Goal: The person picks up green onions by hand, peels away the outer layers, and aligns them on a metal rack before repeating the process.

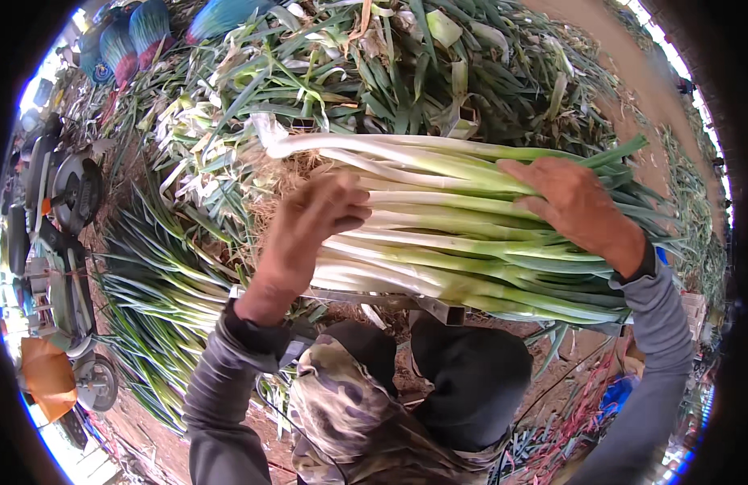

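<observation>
A wide row of long green onions (438, 220) lies side by side in front of me, white root ends to the left and green leaves to the right. They rest on a low metal frame (444, 310). My right hand (574, 202) is on the green part near the far side, thumb and forefinger bent around a stalk. Over the white ends hovers my left hand (309, 230), its fingers loosely bent and a little apart, with nothing visible in them. One green onion (301, 145) at the far edge has a bent white end. Brown roots (269, 194) show beyond my left hand.
A heap of leaves and peelings (382, 65) lies beyond the frame. More green onions (164, 291) are piled on the ground at my left. A wheeled vehicle (73, 194) stands further left, with netted bundles (150, 32) at the far left. Pink strings (560, 412) lie at the lower right.
</observation>
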`<state>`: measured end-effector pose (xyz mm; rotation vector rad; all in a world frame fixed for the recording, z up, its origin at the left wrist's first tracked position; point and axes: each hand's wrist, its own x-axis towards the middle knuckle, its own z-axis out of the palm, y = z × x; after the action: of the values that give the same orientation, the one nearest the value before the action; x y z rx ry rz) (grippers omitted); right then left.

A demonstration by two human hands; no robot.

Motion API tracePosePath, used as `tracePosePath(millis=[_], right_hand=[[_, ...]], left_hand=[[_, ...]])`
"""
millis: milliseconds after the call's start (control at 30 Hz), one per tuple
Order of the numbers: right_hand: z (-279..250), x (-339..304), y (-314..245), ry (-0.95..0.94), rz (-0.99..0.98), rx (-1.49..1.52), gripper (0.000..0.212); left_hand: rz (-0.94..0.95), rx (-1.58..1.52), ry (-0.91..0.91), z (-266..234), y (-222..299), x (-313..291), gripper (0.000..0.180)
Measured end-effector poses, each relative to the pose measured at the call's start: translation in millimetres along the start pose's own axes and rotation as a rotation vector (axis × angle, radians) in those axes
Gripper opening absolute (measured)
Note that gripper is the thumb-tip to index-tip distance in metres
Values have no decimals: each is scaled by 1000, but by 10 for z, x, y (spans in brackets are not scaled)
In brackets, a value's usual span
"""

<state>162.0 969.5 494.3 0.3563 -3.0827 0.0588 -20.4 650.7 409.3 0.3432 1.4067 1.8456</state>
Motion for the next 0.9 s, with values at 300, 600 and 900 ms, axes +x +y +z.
tracePosePath(millis=[300,600,900], right_hand=[[262,114,-79,-60,-47,-126,47],[425,176,-192,-6,-42,-204,39],[480,164,-184,0,-4,-186,38]], left_hand=[[802,1350,88,30,-579,61,34],[863,1315,129,-21,-644,63,33],[788,1240,145,261,-372,92,30]])
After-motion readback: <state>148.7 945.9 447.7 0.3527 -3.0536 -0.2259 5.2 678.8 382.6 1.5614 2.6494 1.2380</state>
